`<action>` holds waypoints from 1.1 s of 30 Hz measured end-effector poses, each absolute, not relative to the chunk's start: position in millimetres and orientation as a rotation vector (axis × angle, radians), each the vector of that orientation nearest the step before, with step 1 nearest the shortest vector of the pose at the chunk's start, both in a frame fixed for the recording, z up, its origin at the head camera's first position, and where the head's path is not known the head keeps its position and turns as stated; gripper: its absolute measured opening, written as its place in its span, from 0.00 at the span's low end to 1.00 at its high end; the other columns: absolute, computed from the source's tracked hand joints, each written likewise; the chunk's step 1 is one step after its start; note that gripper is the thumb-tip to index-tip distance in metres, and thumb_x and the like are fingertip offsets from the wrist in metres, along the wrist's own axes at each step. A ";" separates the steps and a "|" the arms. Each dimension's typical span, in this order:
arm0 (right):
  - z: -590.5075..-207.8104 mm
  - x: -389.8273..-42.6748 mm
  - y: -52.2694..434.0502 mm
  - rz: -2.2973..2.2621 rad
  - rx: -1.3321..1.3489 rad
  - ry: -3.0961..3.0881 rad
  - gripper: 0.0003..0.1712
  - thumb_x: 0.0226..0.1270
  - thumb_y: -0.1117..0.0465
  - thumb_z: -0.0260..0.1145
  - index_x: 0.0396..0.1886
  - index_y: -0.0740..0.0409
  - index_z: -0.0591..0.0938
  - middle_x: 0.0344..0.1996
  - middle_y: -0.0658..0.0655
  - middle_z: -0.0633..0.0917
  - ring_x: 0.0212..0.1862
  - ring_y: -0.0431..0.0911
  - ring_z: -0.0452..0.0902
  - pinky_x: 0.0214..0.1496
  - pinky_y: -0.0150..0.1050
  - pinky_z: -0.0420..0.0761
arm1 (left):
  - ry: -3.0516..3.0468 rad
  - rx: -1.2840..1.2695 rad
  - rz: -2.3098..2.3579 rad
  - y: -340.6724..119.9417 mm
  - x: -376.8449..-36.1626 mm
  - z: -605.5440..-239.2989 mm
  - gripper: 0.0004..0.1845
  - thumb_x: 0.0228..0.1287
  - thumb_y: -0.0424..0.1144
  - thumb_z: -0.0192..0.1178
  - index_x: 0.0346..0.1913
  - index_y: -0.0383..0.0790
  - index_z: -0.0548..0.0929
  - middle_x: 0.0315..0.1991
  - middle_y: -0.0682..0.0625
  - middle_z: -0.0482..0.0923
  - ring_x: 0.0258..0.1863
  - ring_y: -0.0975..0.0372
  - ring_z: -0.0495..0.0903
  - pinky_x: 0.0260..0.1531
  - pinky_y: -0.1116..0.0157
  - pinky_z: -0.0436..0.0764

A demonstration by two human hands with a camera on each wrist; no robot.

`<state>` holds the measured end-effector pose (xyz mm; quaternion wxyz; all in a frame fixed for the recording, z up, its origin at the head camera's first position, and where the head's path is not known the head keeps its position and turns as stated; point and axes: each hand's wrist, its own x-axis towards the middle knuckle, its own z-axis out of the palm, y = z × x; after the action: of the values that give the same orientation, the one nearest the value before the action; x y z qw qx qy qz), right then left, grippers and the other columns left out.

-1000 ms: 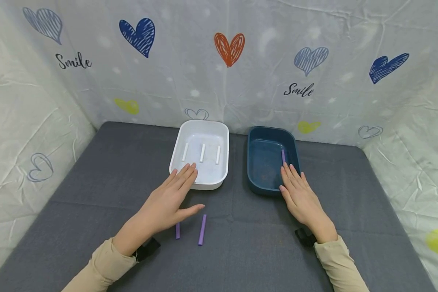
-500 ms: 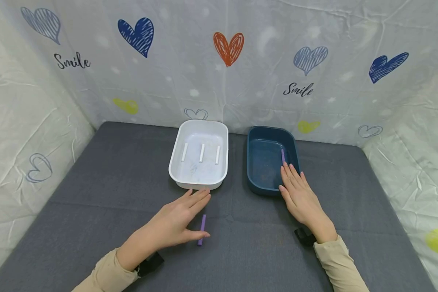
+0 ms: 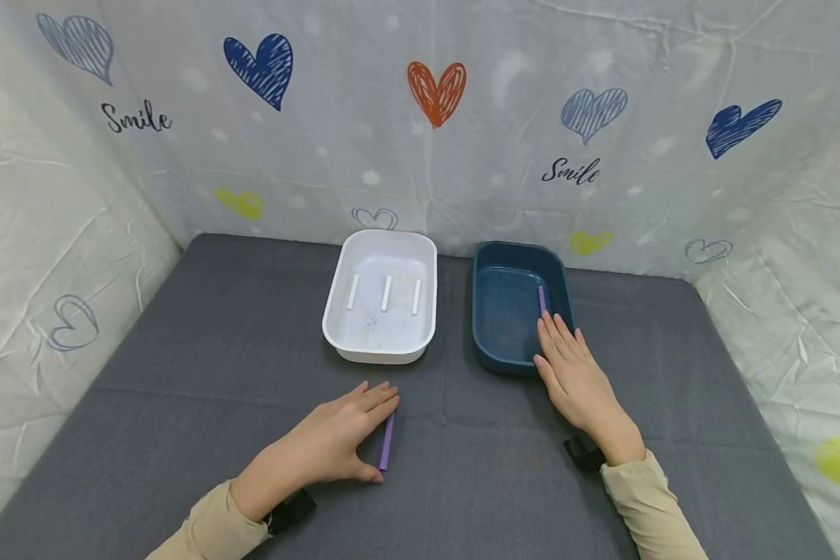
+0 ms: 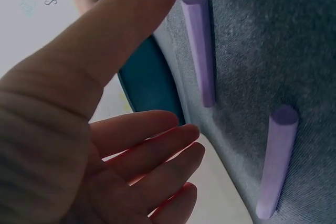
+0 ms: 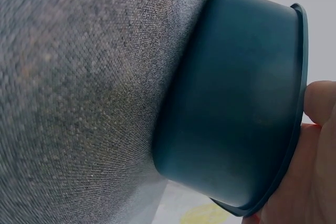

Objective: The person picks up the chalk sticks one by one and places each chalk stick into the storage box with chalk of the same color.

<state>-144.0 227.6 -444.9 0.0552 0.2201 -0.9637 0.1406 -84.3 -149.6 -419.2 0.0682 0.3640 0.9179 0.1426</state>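
Left hand [image 3: 336,445] flat over purple sticks [image 3: 386,441]

Two trays stand side by side toward the back edge of the mat [image 3: 182,350], the left tray [image 3: 381,295] just beside the right tray [image 3: 511,311]. Three short sticks [image 3: 385,294] lie in a row in the left one; one stick [image 3: 542,298] lies along the right tray's right wall. Nearer the front edge, before the left tray, a chalk stick [image 3: 386,441] lies beside the left hand [image 3: 336,447]; a second chalk stick [image 4: 275,169] seems to lie under that hand. The right hand [image 3: 570,369] rests on the right tray's near right corner.
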 end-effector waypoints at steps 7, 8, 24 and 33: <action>-444.8 -143.9 227.6 0.432 0.664 -2.924 0.35 0.83 0.48 0.40 0.79 0.63 0.50 0.79 0.59 0.49 0.79 0.50 0.37 0.78 0.54 0.41 | 2.738 1.026 0.412 -147.6 -83.2 -421.7 0.49 0.41 0.51 0.81 0.65 0.29 0.75 0.67 0.37 0.70 0.65 0.36 0.68 0.59 0.41 0.74; -445.0 -144.0 227.5 0.434 0.665 -2.920 0.35 0.83 0.49 0.40 0.79 0.63 0.51 0.79 0.60 0.50 0.79 0.50 0.37 0.78 0.54 0.41 | 2.737 1.018 0.411 -147.3 -83.1 -422.1 0.49 0.41 0.51 0.81 0.65 0.29 0.75 0.67 0.37 0.71 0.65 0.35 0.68 0.57 0.40 0.74; -445.7 -144.6 227.5 0.433 0.664 -2.933 0.35 0.83 0.48 0.41 0.79 0.65 0.52 0.79 0.59 0.49 0.79 0.50 0.36 0.78 0.55 0.42 | 2.727 0.945 0.468 -145.3 -83.5 -423.7 0.37 0.43 0.43 0.80 0.60 0.34 0.81 0.63 0.40 0.77 0.63 0.38 0.72 0.53 0.36 0.75; -446.1 -144.8 227.3 0.438 0.660 -2.922 0.35 0.83 0.50 0.42 0.79 0.65 0.52 0.79 0.60 0.50 0.79 0.51 0.38 0.78 0.56 0.43 | 2.738 0.947 0.485 -143.5 -85.0 -426.2 0.36 0.44 0.42 0.79 0.59 0.34 0.82 0.62 0.41 0.78 0.63 0.39 0.72 0.52 0.35 0.76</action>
<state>-144.8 227.3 -446.1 0.0572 0.2177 -0.9636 0.1445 -85.0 -143.5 -426.2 0.1018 0.3207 0.9273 0.1642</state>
